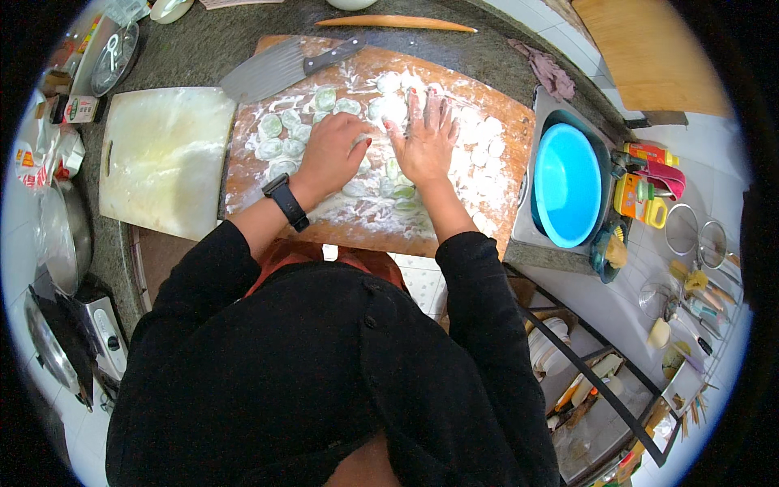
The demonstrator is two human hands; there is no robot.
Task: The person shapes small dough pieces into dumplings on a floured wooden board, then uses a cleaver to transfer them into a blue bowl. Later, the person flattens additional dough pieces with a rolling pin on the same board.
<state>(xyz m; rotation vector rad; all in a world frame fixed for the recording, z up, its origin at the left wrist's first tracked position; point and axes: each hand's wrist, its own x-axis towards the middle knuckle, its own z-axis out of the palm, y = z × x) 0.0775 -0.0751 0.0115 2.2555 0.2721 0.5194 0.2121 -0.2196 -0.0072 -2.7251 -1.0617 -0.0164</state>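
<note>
A wooden board (316, 234) dusted with white flour lies before me, with several flattened dough discs on it. The pale green discs (270, 126) are mostly on the left, and whitish discs (494, 147) are on the right. My left hand (333, 149), with a black watch at the wrist, is curled over the middle of the board, its thumb and fingertips close together; whether a bit of dough is between them is unclear. My right hand (426, 137) lies palm down with fingers spread over the floured discs. A cleaver (268, 70) rests across the board's far left corner.
Left of the board is a white cutting board (167, 152). A tapered wooden rolling pin (395, 22) lies behind it on the dark counter. To the right, a blue basin (569, 185) sits in the sink (524, 207), with a crumpled cloth (548, 70) beyond.
</note>
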